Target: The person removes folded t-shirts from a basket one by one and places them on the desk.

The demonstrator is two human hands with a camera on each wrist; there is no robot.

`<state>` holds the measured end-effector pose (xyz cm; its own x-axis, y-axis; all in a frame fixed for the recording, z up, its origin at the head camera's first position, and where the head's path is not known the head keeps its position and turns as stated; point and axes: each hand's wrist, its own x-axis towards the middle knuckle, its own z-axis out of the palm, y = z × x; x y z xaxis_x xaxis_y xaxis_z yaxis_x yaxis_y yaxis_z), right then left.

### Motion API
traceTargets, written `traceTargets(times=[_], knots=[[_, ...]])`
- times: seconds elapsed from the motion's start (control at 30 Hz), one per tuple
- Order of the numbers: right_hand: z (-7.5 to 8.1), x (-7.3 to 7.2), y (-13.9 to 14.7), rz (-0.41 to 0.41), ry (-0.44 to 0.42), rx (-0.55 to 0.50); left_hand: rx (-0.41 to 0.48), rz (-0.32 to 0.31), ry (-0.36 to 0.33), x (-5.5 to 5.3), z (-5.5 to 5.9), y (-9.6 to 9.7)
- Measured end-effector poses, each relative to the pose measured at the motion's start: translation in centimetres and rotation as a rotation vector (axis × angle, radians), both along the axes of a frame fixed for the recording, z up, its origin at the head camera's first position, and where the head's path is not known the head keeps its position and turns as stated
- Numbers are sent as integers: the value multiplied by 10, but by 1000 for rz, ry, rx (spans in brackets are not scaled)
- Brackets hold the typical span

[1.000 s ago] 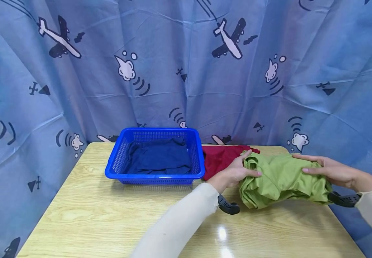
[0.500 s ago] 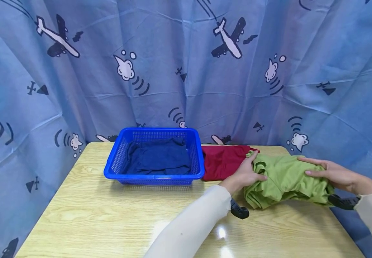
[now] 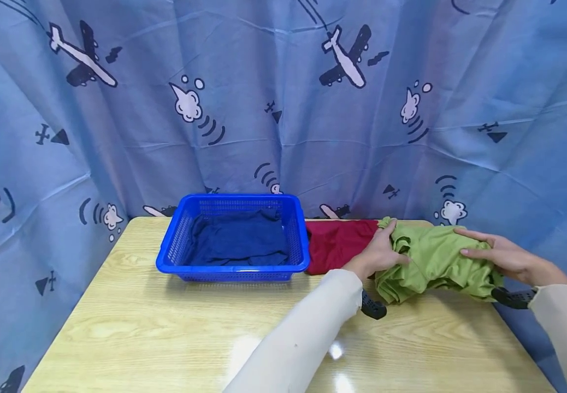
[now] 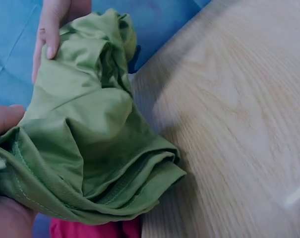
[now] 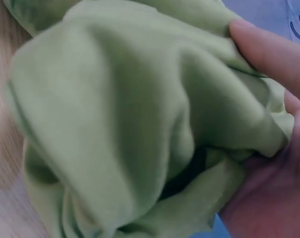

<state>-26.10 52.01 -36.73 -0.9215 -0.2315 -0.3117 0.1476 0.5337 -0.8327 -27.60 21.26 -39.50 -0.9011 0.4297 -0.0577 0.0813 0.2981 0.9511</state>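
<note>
A loosely folded green garment with stitched hems lies between my two hands at the right side of the table. My left hand grips its left end, thumb toward me. At the other end, my right hand holds the cloth with the thumb on top, and the palm shows under the folds in the right wrist view. Layered edges of the garment droop near the wood in the left wrist view. Behind my left hand is a flat red cloth, partly covered by that hand and the green bundle.
A blue plastic basket stands left of the red cloth, with a dark blue folded cloth inside. The wooden table ends at a blue curtain printed with planes, which hangs behind and along both sides.
My left hand has shifted right along with its end of the green garment. The bundle now sits slightly farther back, and more of the red cloth's front shows.
</note>
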Motion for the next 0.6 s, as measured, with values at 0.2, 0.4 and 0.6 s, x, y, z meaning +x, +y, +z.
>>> traceTargets(times=[0.2,0.4,0.6], knots=[[5,-4,1,-57,-9,56,-20,7,1,1,9,7],[4,-6,-1,-49,38,136,-8,0,-2,-3,3,12],[-11,-9,-7,-83,49,194,41,37,-73,-5,-11,9]])
